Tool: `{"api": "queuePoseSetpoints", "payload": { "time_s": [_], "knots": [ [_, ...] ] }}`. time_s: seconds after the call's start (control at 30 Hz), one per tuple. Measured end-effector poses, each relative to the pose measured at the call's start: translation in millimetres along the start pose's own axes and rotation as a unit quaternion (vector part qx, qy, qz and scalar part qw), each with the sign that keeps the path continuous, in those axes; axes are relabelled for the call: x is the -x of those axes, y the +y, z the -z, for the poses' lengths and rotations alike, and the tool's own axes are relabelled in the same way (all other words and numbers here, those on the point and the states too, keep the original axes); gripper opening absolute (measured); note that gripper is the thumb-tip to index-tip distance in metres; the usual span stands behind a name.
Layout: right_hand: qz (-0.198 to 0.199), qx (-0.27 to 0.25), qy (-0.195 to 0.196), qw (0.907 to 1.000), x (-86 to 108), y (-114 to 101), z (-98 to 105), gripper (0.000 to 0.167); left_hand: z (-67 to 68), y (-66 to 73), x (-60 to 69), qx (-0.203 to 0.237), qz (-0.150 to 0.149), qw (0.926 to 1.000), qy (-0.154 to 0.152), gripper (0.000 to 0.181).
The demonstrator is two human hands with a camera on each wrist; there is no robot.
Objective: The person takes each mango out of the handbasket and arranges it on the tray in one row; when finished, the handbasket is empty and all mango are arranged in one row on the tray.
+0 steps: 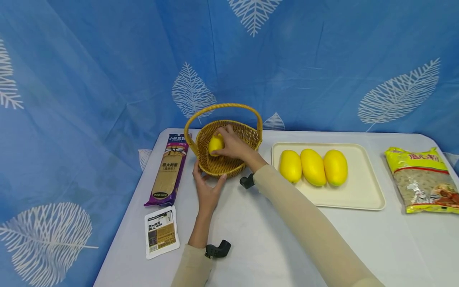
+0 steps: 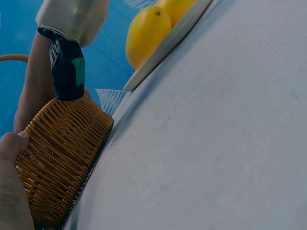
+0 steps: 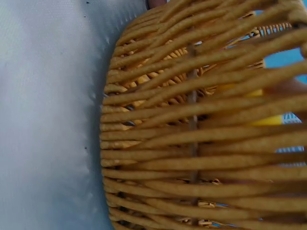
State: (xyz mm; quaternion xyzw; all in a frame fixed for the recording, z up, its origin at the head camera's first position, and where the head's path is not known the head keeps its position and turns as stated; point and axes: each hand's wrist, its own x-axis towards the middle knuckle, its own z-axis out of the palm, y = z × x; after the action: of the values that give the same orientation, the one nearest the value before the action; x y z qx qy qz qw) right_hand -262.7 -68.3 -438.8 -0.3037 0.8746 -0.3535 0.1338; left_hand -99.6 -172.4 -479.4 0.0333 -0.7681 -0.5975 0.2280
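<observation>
A wicker basket (image 1: 229, 171) with a tall arched handle stands near the back of the table. My right hand (image 1: 233, 144) reaches inside it and grips a yellow mango (image 1: 215, 145) by its sides, low in the basket. My left hand (image 1: 208, 191) holds the basket's near left side, thumb at the front and fingers round the left; its thumb (image 2: 13, 144) shows against the weave in the left wrist view. From the right wrist, the basket wall (image 3: 192, 143) covers most of the view and mostly hides the mango behind it.
Three more mangoes (image 1: 312, 167) lie in a row on a cream tray (image 1: 362, 191) right of the basket. A purple pasta packet (image 1: 166, 171) and a small white-edged packet (image 1: 162, 232) lie at left. A yellow-and-clear food bag (image 1: 424, 179) is far right.
</observation>
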Motion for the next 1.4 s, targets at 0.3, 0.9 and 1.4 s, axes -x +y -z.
{"api": "queuePoseSetpoints", "payload": {
  "time_s": [0.3, 0.9, 1.4],
  "knots": [
    [-0.003, 0.018, -0.032, 0.9993, 1.9, 2, 4, 0.060, -0.3, -0.5, -0.8, -0.004, 0.001, 1.0000, 0.003, 0.092],
    [0.044, 0.000, 0.022, 0.9988, 22.8, 7, 13, 0.057, -0.4, 1.1, 0.4, -0.005, 0.014, 0.9999, 0.005, 0.092],
    [0.113, -0.014, 0.076, 0.9906, 49.8, 8, 20, 0.056, -1.2, -0.2, 2.4, -0.002, 0.008, 1.0000, 0.004, 0.093]
  ]
}}
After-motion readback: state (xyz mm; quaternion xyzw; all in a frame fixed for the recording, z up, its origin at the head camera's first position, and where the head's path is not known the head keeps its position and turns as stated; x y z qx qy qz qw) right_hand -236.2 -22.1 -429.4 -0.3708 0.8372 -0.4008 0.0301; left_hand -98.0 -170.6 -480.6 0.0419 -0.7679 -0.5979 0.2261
